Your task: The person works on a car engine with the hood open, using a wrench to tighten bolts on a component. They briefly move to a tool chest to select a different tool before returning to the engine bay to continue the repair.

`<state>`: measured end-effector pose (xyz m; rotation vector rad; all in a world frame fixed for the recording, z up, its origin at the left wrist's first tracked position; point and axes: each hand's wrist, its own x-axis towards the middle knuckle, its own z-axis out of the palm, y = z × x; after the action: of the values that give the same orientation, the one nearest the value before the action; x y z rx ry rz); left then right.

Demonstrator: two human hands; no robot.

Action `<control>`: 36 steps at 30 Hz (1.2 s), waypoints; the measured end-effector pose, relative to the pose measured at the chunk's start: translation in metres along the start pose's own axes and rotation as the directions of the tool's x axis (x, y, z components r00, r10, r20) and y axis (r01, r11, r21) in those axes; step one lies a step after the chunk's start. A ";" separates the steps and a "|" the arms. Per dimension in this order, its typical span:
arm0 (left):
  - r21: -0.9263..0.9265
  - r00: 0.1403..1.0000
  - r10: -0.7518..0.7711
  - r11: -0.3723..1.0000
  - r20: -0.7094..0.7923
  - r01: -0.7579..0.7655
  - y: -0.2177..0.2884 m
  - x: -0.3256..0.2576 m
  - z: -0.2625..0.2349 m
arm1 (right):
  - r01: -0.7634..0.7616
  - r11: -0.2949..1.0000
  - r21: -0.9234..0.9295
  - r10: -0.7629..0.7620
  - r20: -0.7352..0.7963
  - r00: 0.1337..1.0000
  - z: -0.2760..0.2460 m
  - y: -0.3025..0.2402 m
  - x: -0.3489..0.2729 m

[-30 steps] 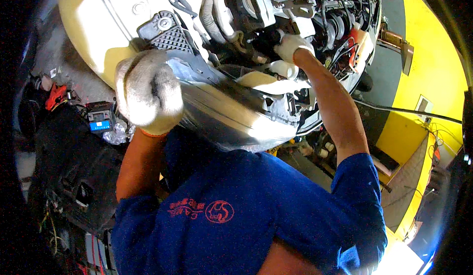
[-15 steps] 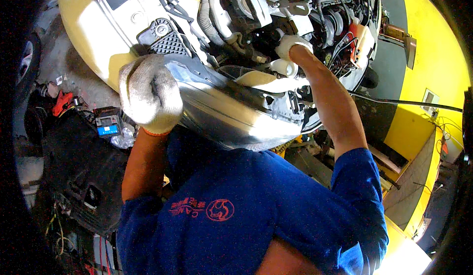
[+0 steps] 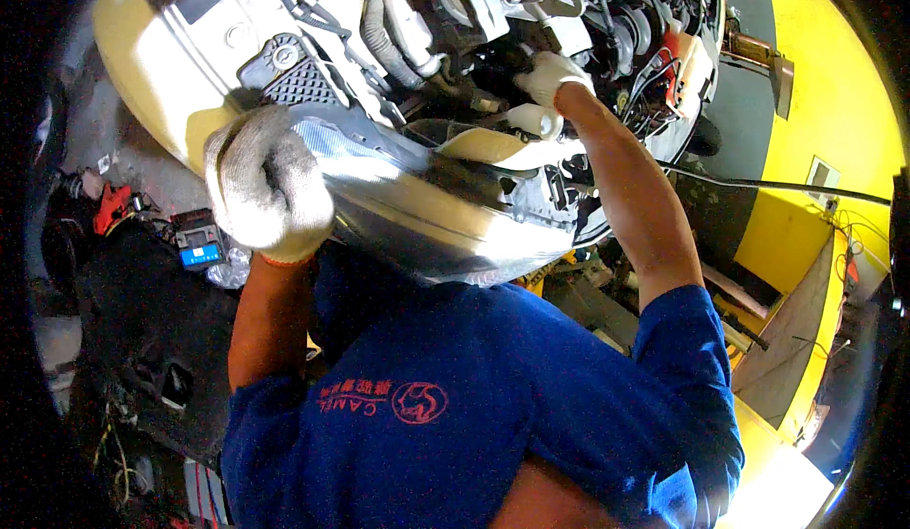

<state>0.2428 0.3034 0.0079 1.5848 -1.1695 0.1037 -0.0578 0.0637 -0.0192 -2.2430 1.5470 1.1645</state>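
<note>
- I am seeing the gloved right hand (image 3: 555, 79) deep in the engine bay, its fingers mostly hidden; I cannot tell whether they are grasping anything.
- The gloved left hand (image 3: 269, 183) is showing its fingers curled inward like a fist; I cannot tell whether something is sitting inside.
- A pale, round-ended part (image 3: 538, 123) is lying just below the right hand in my view, between it and the clear headlight (image 3: 427, 226).
- The left hand is covering the headlight's left end from my angle; I am unable to judge contact.
- Above that hand, a black gridded piece (image 3: 303, 79) is resting near a corrugated hose (image 3: 381, 41).
- A cream body panel (image 3: 171, 83) is curving along the left.
- Nearer me, a blue shirt (image 3: 427, 339) is filling the bottom.
- Farther left, a blue-fronted box (image 3: 199, 245) is sitting beside crumpled clear plastic (image 3: 230, 271).
- At far right, a yellow wall (image 3: 839, 83) is standing.
</note>
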 end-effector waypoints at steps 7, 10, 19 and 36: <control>-0.023 1.000 0.010 1.000 -0.008 -0.010 0.000 0.000 0.002 | 0.388 0.816 -0.429 -0.290 0.278 0.916 0.017 0.014 0.034; -0.008 0.999 0.043 0.999 -0.018 -0.043 -0.003 -0.001 0.001 | 0.091 0.977 -0.194 -0.067 0.126 0.990 0.017 0.006 0.029; -0.024 0.999 0.047 0.999 0.001 -0.047 -0.003 0.001 -0.001 | -0.062 0.983 -0.170 0.066 0.020 0.998 -0.008 -0.015 0.007; -0.068 1.000 0.000 0.998 -0.027 -0.001 -0.003 -0.001 0.001 | -0.061 0.997 -0.056 0.043 -0.282 0.958 -0.018 -0.032 0.014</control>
<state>0.2439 0.3030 0.0046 1.5194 -1.1412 0.0846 -0.0191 0.0579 -0.0251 -2.5151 1.6998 0.9524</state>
